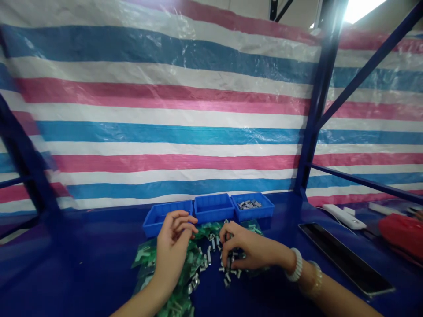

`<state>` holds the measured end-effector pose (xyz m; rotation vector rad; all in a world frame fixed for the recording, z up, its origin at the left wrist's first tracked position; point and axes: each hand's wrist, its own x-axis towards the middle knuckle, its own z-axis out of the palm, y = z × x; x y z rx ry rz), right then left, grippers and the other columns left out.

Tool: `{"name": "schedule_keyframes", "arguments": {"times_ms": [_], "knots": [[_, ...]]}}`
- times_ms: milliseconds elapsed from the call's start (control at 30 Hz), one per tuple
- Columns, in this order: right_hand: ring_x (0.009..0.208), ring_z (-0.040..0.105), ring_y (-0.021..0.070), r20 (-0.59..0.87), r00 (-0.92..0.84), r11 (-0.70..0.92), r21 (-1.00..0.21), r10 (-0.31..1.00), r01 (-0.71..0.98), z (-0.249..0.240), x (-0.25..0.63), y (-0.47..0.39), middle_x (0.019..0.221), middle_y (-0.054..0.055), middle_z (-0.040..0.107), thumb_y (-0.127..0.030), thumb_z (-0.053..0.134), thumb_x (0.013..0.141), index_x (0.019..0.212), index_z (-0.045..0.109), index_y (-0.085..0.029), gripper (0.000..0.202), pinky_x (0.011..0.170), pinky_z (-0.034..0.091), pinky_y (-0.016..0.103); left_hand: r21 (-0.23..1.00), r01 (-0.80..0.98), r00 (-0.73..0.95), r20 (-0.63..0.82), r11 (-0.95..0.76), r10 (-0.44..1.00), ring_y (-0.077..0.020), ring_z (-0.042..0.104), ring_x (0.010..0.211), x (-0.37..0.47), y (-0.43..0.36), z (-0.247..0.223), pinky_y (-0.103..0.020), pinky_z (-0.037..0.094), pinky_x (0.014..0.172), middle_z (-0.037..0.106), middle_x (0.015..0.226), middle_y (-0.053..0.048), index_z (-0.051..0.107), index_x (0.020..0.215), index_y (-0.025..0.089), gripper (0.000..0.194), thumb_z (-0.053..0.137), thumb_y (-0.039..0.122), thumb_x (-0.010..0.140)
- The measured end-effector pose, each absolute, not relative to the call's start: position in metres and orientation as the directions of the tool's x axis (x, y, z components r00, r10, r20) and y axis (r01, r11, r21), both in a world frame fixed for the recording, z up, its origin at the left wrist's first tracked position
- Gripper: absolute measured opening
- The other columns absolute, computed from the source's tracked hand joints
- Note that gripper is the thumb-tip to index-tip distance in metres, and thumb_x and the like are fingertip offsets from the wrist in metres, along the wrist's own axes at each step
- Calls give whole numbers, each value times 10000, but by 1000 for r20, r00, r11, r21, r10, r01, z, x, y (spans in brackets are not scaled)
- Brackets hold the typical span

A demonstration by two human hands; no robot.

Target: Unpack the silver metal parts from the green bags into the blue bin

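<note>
Reaching among small metal pieces [209,255], the right hand [249,246] curls, its hold unclear, while the left hand [170,246], half open, seems empty.

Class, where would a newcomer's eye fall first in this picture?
Probably the pink, blue and white striped sheet filling the background. Below it stand three blue bins in a row. Nearer, the right hand is among small metal pieces, the left hand over green packets.
</note>
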<state>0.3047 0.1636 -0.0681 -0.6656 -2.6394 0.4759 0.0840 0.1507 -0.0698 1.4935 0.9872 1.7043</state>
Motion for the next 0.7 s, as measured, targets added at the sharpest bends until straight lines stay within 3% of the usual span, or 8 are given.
{"name": "schedule_keyframes", "arguments": {"times_ms": [300,400,533,600,700], "knots": [[985,510,198,289,-791,825,-369,539,427,-74,305,170,955,21,514,-208,780,746,827,730,-216,95,964,345,406,888,14,-104,458,-460,883,-120,607,633,86,149,-68,-250,466,611,647,828,3,498,916,205,159,568,171,777],[1013,515,198,348,-763,788,-525,544,323,-69,307,169,988,32,521,-226,762,767,831,716,-202,83,942,379,373,895,19,-101,445,-445,890,-118,599,641,87,148,-69,-240,457,602,644,833,6,507,905,207,150,573,178,774],[987,555,174,442,-657,527,-846,611,-79,-65,304,167,1042,43,558,-307,736,793,914,657,-188,187,888,423,332,918,4,-10,396,-396,918,-127,589,660,91,144,-68,-233,453,591,643,795,0,529,866,196,122,592,191,761],[911,570,158,415,-622,349,-908,664,-233,-68,300,167,978,36,589,-333,735,792,925,628,-181,229,818,438,309,934,-26,104,356,-356,929,-134,583,646,94,140,-68,-233,448,565,638,749,0,536,842,192,116,612,235,766],[837,568,137,353,-617,220,-933,703,-284,-76,292,166,886,19,608,-309,756,773,914,625,-169,238,768,427,281,953,-75,249,303,-294,920,-131,572,592,99,135,-67,-232,442,541,617,668,13,541,823,192,170,632,332,790]]}}
